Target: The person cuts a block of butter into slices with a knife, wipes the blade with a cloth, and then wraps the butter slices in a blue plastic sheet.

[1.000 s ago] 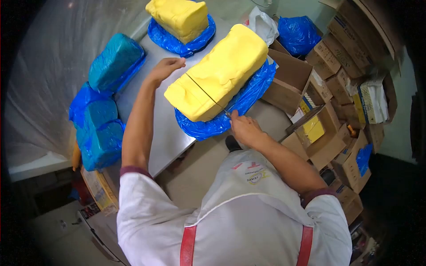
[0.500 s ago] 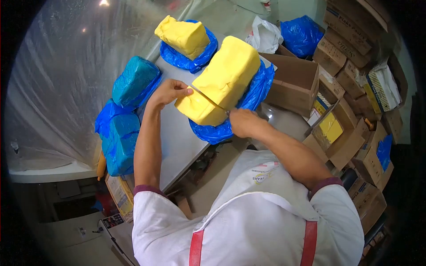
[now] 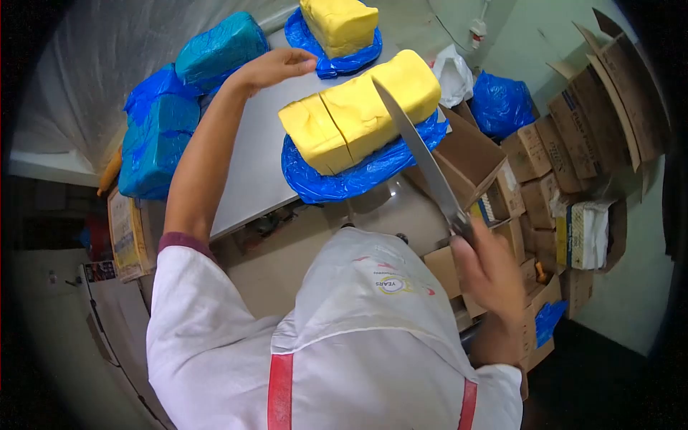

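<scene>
A large yellow block point(image 3: 380, 104) rests on blue plastic wrap point(image 3: 337, 183), with a straight cut across its left part. My right hand point(image 3: 489, 269) is closed around the handle of a long knife point(image 3: 423, 154), whose blade points up and left, its tip in front of the block. Up at the left, my left hand point(image 3: 283, 66) is held off the block with nothing visible in it; its fingers are outstretched. Behind, a smaller yellow block point(image 3: 342, 27) sits on more blue plastic.
Blue-wrapped blocks point(image 3: 159, 147) lie at the table's left side. The pale table point(image 3: 251, 154) has its near edge in front of me. Cardboard boxes point(image 3: 469, 154) and a blue bag point(image 3: 502, 104) stand at the right, and plastic sheeting point(image 3: 107, 72) hangs at the left.
The knife has come out of the yellow block, and my right hand has moved right and down with it. My left hand has left the block, moving up. The view has shifted.
</scene>
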A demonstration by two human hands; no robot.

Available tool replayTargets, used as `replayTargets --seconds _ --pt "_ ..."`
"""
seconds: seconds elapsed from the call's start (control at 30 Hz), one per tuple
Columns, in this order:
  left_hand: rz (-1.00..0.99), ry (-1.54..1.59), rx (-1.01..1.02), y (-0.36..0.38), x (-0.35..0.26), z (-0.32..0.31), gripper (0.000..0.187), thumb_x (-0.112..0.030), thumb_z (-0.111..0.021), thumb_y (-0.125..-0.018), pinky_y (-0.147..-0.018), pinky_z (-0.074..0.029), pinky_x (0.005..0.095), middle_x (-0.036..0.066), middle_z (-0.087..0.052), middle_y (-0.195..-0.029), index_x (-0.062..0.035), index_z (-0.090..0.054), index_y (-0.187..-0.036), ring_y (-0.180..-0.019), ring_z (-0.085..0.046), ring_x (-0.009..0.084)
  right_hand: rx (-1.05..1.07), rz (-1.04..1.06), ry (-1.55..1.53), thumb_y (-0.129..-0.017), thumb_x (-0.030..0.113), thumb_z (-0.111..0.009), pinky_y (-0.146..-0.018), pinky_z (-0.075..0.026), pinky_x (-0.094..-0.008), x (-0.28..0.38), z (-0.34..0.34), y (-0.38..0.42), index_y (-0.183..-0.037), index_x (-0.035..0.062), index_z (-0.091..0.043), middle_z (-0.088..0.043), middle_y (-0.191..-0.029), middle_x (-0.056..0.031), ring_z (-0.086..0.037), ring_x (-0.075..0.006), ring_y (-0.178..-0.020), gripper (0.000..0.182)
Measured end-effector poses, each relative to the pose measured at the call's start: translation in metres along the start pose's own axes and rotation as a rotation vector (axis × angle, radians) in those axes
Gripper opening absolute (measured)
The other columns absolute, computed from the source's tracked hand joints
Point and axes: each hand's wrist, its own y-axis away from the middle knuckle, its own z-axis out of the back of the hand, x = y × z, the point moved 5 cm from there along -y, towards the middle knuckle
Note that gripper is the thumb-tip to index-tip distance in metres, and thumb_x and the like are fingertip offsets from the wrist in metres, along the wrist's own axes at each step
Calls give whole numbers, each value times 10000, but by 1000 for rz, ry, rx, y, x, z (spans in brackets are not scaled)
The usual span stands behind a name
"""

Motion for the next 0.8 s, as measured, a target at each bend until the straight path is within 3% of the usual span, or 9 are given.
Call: replayTargets --seconds 0.07,0.13,0.43,0.53,0.8 --pt "57 30 -4 2 -27 2 636 -493 -614 -882 -1020 -376 339 139 -587 -1226 -10 -530 -1287 -1171 -518 223 -150 156 108 -924 194 -536 -594 -437 -534 24 -27 -45 -1035 12 -473 -597 -708 -263 -597 -457 -699 223" --pt "80 38 -22 2 -28 1 644 -507 -610 -880 -1035 -362 356 148 -585 -1233 -15 -535 -1287 -1190 -509 235 -166 232 266 -947 222 -494 -602 -457 -550 33 -56 -84 -1003 -3 -445 -606 -678 -267 -603 -467 -655 237" --pt "148 44 -66 -20 18 -12 664 -549 -668 -816 -1046 -349 403 179 -598 -1221 -16 -609 -1207 -1196 -516 286 -96 208 294 -965 229 -451 -645 -426 -590 31 -84 -122 -988 -5 -450 -605 -691 -271 -580 -493 -671 235" --pt "187 34 -45 -21 14 -14 584 -457 -651 -867 -1048 -352 360 125 -599 -1219 -14 -576 -1240 -1182 -514 228 -71 206 349 -967 229 -445 -639 -471 -579 35 -84 -122 -962 -20 -422 -625 -704 -280 -616 -491 -680 249" --pt "187 -131 147 -34 7 -6 564 -434 -648 -876 -1066 -325 369 147 -572 -1262 -44 -560 -1273 -1239 -474 252 -3 166 380 -961 192 -446 -638 -493 -563 37 -88 -129 -927 -20 -414 -625 -689 -270 -632 -470 -684 217"
